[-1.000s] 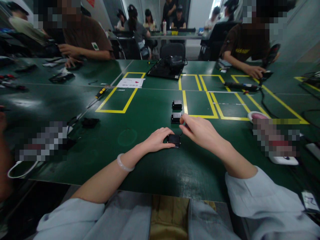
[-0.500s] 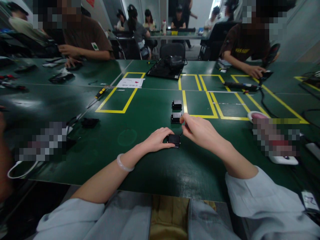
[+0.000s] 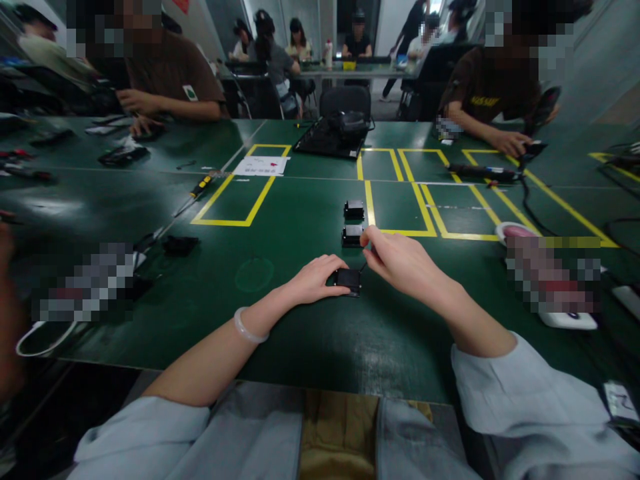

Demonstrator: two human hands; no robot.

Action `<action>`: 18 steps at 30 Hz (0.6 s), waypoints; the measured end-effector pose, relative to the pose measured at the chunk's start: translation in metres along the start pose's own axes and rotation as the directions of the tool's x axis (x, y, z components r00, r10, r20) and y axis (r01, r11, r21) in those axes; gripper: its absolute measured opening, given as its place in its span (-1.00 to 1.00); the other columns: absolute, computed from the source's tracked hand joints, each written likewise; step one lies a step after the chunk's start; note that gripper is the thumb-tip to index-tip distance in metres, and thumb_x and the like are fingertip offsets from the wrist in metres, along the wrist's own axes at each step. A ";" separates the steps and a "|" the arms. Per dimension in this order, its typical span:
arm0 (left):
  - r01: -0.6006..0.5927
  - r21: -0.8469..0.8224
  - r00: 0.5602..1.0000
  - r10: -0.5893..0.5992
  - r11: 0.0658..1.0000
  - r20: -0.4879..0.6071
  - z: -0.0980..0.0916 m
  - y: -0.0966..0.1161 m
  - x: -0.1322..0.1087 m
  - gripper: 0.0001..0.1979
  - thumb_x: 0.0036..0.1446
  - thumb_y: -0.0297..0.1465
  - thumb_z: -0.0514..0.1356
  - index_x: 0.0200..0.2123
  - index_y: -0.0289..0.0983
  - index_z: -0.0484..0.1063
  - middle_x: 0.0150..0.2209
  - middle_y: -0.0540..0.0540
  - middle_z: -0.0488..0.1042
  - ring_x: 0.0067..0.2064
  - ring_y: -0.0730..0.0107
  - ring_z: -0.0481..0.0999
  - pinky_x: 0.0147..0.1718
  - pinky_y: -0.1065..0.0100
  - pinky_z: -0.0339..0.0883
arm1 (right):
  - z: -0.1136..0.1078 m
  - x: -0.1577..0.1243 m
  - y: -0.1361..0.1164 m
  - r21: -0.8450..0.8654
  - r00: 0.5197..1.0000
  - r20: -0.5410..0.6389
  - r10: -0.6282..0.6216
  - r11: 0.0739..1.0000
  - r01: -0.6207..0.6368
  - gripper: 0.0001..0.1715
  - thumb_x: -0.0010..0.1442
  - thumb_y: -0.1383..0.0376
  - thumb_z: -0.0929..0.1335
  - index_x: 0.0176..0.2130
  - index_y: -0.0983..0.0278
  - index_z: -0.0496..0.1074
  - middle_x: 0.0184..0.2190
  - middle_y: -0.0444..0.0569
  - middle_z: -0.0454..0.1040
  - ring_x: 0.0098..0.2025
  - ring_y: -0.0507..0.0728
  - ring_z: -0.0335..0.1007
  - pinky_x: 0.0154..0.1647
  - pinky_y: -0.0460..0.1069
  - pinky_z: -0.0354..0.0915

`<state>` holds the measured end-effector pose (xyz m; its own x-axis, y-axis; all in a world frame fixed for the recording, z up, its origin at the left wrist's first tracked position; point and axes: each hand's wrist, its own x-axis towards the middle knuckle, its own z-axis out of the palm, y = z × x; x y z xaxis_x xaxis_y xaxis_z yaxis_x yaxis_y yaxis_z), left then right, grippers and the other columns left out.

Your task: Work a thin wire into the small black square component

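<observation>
My left hand (image 3: 320, 280) is closed around the left side of a small black rectangular block (image 3: 349, 281) that lies on the green table, thumb at its near edge and fingers at its far edge. Just to the right, my right hand (image 3: 393, 257) pinches a thin dark tool (image 3: 364, 267); its tip reaches the block's right side. Most of that tool is hidden by my fingers, so its exact kind does not show. Beyond my hands, two similar black blocks with grey tops, a nearer one (image 3: 353, 235) and a farther one (image 3: 354, 210), stand in a row.
Yellow tape outlines (image 3: 403, 233) mark the table. To the left lie a screwdriver (image 3: 200, 188), a small black item (image 3: 180, 245) and a white paper (image 3: 261, 165). A black tray-like board (image 3: 330, 139) is at the far edge. Co-workers sit across the table.
Both hands and the block hold nearly the same place; my right fingers have shifted very slightly. In the background, a standing person has moved to the right.
</observation>
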<state>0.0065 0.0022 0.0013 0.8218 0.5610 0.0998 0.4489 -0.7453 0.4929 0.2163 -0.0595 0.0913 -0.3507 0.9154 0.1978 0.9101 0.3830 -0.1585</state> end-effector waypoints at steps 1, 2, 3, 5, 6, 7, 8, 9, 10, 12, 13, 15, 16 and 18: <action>-0.001 -0.001 1.000 0.001 1.000 0.000 0.000 0.000 0.000 -0.57 0.17 -0.04 0.21 -0.04 -0.21 0.38 -0.09 -0.14 0.43 -0.08 0.16 0.39 -0.09 0.20 0.28 | 0.000 0.000 0.000 0.015 1.000 -0.004 -0.005 1.000 0.005 -0.77 0.28 0.31 0.17 -0.08 0.28 0.28 -0.35 -0.02 0.51 -0.38 0.11 0.39 -0.42 -0.04 0.04; -0.004 -0.001 1.000 0.004 1.000 0.000 0.000 0.000 0.000 -0.57 0.17 -0.04 0.21 -0.04 -0.21 0.37 -0.09 -0.14 0.43 -0.08 0.16 0.39 -0.09 0.20 0.27 | 0.000 0.000 0.000 0.030 1.000 -0.007 -0.008 1.000 0.008 -0.76 0.27 0.31 0.18 -0.08 0.29 0.28 -0.34 -0.02 0.51 -0.38 0.10 0.39 -0.41 -0.05 0.04; -0.006 -0.001 1.000 0.006 1.000 0.000 0.001 -0.001 0.000 -0.57 0.18 -0.04 0.21 -0.03 -0.21 0.37 -0.09 -0.14 0.43 -0.08 0.15 0.39 -0.08 0.20 0.27 | 0.000 -0.001 -0.001 0.041 1.000 -0.010 -0.010 0.999 0.010 -0.76 0.26 0.32 0.18 -0.08 0.29 0.28 -0.34 -0.02 0.51 -0.37 0.10 0.39 -0.41 -0.05 0.05; -0.010 0.001 1.000 0.010 1.000 -0.001 0.001 -0.001 0.000 -0.57 0.18 -0.04 0.20 -0.03 -0.21 0.37 -0.09 -0.14 0.42 -0.07 0.15 0.39 -0.08 0.20 0.27 | -0.001 -0.001 -0.002 0.049 1.000 -0.013 -0.004 0.999 0.005 -0.77 0.26 0.32 0.18 -0.09 0.28 0.28 -0.34 -0.03 0.51 -0.38 0.10 0.38 -0.41 -0.05 0.05; -0.010 0.002 1.000 0.010 1.000 -0.002 0.001 -0.001 0.000 -0.57 0.19 -0.03 0.19 -0.03 -0.21 0.37 -0.09 -0.14 0.43 -0.07 0.15 0.39 -0.07 0.20 0.27 | -0.001 -0.001 -0.002 0.044 1.000 -0.013 -0.001 0.999 0.001 -0.78 0.27 0.32 0.18 -0.10 0.28 0.29 -0.35 -0.03 0.51 -0.38 0.10 0.38 -0.41 -0.05 0.05; -0.008 0.000 1.000 0.008 1.000 -0.001 0.001 -0.002 0.000 -0.57 0.19 -0.03 0.19 -0.03 -0.21 0.37 -0.09 -0.14 0.43 -0.07 0.15 0.39 -0.07 0.20 0.27 | -0.002 -0.001 -0.003 0.035 1.000 -0.012 0.001 0.999 0.000 -0.79 0.28 0.30 0.18 -0.11 0.27 0.29 -0.35 -0.03 0.51 -0.38 0.10 0.38 -0.41 -0.04 0.04; -0.007 -0.003 1.000 0.007 1.000 -0.001 0.001 -0.002 0.000 -0.57 0.18 -0.02 0.19 -0.04 -0.21 0.37 -0.09 -0.14 0.43 -0.07 0.15 0.39 -0.07 0.20 0.27 | -0.002 -0.001 -0.003 0.023 1.000 -0.011 0.000 1.000 0.000 -0.80 0.30 0.28 0.18 -0.12 0.27 0.29 -0.36 -0.02 0.51 -0.39 0.10 0.39 -0.41 -0.04 0.04; -0.008 -0.006 1.000 0.008 1.000 0.000 0.001 -0.001 0.000 -0.57 0.18 -0.02 0.19 -0.05 -0.21 0.37 -0.09 -0.14 0.43 -0.07 0.15 0.39 -0.07 0.20 0.27 | -0.002 -0.001 -0.003 0.011 1.000 -0.009 -0.001 1.000 0.001 -0.80 0.31 0.26 0.17 -0.13 0.26 0.30 -0.36 -0.02 0.51 -0.38 0.11 0.39 -0.41 -0.04 0.03; -0.009 -0.010 1.000 0.009 1.000 0.001 0.001 -0.001 0.000 -0.57 0.18 -0.02 0.18 -0.05 -0.21 0.37 -0.09 -0.14 0.43 -0.07 0.15 0.39 -0.07 0.20 0.27 | -0.003 0.000 -0.003 0.000 1.000 -0.007 -0.003 1.000 0.003 -0.80 0.33 0.24 0.17 -0.14 0.26 0.30 -0.37 -0.02 0.52 -0.38 0.11 0.39 -0.41 -0.04 0.03; -0.013 -0.013 1.000 0.013 1.000 0.001 0.000 -0.001 0.001 -0.57 0.19 -0.02 0.18 -0.05 -0.21 0.37 -0.09 -0.14 0.43 -0.08 0.15 0.40 -0.07 0.19 0.27 | -0.002 0.000 -0.003 -0.015 1.000 -0.003 -0.005 1.000 0.005 -0.79 0.34 0.22 0.17 -0.16 0.26 0.30 -0.38 -0.02 0.52 -0.39 0.12 0.39 -0.42 -0.04 0.01; -0.014 -0.013 1.000 0.014 1.000 0.002 0.000 0.000 0.001 -0.56 0.19 -0.02 0.18 -0.04 -0.21 0.37 -0.09 -0.14 0.43 -0.08 0.15 0.40 -0.07 0.20 0.27 | -0.002 0.000 -0.002 -0.021 1.000 -0.002 -0.003 1.000 0.003 -0.79 0.34 0.22 0.17 -0.16 0.26 0.31 -0.38 -0.03 0.52 -0.39 0.12 0.39 -0.43 -0.04 0.01; -0.012 -0.012 1.000 0.012 1.000 0.003 -0.001 0.001 0.001 -0.57 0.19 -0.03 0.18 -0.04 -0.21 0.37 -0.10 -0.14 0.43 -0.08 0.16 0.40 -0.08 0.20 0.27 | -0.001 0.000 -0.002 -0.028 1.000 -0.002 0.003 1.000 -0.003 -0.79 0.34 0.25 0.16 -0.14 0.26 0.30 -0.38 -0.03 0.52 -0.40 0.12 0.39 -0.43 -0.04 0.01; -0.011 -0.013 1.000 0.011 1.000 0.004 -0.001 0.001 0.000 -0.57 0.19 -0.03 0.18 -0.04 -0.21 0.37 -0.10 -0.14 0.43 -0.08 0.16 0.40 -0.08 0.20 0.27 | 0.000 0.000 -0.002 -0.029 1.000 -0.004 0.006 1.000 -0.006 -0.79 0.33 0.26 0.16 -0.12 0.26 0.30 -0.38 -0.03 0.52 -0.41 0.11 0.38 -0.43 -0.04 0.01; -0.008 -0.015 1.000 0.008 1.000 0.004 -0.001 0.001 0.000 -0.58 0.19 -0.03 0.19 -0.05 -0.21 0.37 -0.10 -0.14 0.43 -0.08 0.16 0.40 -0.08 0.20 0.27 | 0.000 0.000 -0.002 -0.022 1.000 -0.005 0.011 1.000 -0.011 -0.77 0.32 0.28 0.15 -0.09 0.27 0.29 -0.37 -0.02 0.52 -0.41 0.11 0.38 -0.43 -0.04 0.01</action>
<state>0.0068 0.0017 0.0032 0.8268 0.5535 0.1000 0.4371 -0.7442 0.5051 0.2150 -0.0604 0.0916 -0.3393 0.9190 0.2009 0.9186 0.3697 -0.1398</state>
